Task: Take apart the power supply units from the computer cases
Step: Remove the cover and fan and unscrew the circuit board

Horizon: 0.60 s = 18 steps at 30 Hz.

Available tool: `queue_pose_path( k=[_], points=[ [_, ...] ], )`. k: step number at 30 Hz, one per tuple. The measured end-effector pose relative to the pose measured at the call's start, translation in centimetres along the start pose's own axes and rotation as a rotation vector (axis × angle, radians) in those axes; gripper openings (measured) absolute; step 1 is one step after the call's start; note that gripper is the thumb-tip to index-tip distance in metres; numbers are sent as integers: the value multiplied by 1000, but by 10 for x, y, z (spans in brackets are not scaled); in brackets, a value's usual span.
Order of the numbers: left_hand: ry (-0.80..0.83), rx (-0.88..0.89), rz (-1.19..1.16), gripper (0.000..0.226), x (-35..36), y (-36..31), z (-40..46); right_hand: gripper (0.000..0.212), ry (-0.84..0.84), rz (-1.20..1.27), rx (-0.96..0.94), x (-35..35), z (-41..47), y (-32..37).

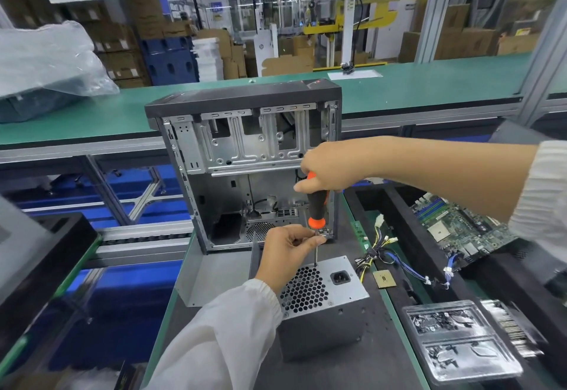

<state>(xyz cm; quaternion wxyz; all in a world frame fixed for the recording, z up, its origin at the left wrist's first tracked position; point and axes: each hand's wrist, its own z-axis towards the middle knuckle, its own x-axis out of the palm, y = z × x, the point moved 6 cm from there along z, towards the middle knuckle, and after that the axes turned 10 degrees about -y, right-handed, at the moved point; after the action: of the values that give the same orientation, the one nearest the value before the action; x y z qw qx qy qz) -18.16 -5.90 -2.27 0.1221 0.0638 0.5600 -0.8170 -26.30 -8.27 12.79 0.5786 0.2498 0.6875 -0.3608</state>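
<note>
A grey power supply unit (322, 303) with a honeycomb fan grille and a power socket stands on the dark mat, in front of the open computer case (245, 156). My right hand (325, 165) is shut on the black and orange handle of a screwdriver (316, 205), held upright with its tip down on the unit's top face. My left hand (288, 248) pinches the screwdriver's metal shaft just below the handle. The case stands upright with its side off and looks mostly bare inside.
A bundle of coloured cables (377, 248) and a small CPU chip (383, 279) lie right of the unit. A motherboard (460, 227) rests in a black tray at right. Clear plastic trays of small parts (460, 340) sit at lower right. A loose side panel (208, 276) lies beside the case.
</note>
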Motion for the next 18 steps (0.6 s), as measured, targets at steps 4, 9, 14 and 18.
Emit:
queue_pose_path(
  k=[4, 9, 14, 18],
  points=[
    [-8, -16, 8, 13, 0, -2, 1, 32, 58, 16, -158, -4, -8, 2],
    [25, -3, 1, 29, 2, -4, 0, 25, 120, 20, -411, -4, -20, 7],
    [231, -1, -23, 9, 8, -9, 7, 30, 155, -19, -280, -6, -24, 0],
    [268, 3, -92, 11, 7, -13, 16, 37, 263, 306, 197, -1, -17, -17]
  ],
)
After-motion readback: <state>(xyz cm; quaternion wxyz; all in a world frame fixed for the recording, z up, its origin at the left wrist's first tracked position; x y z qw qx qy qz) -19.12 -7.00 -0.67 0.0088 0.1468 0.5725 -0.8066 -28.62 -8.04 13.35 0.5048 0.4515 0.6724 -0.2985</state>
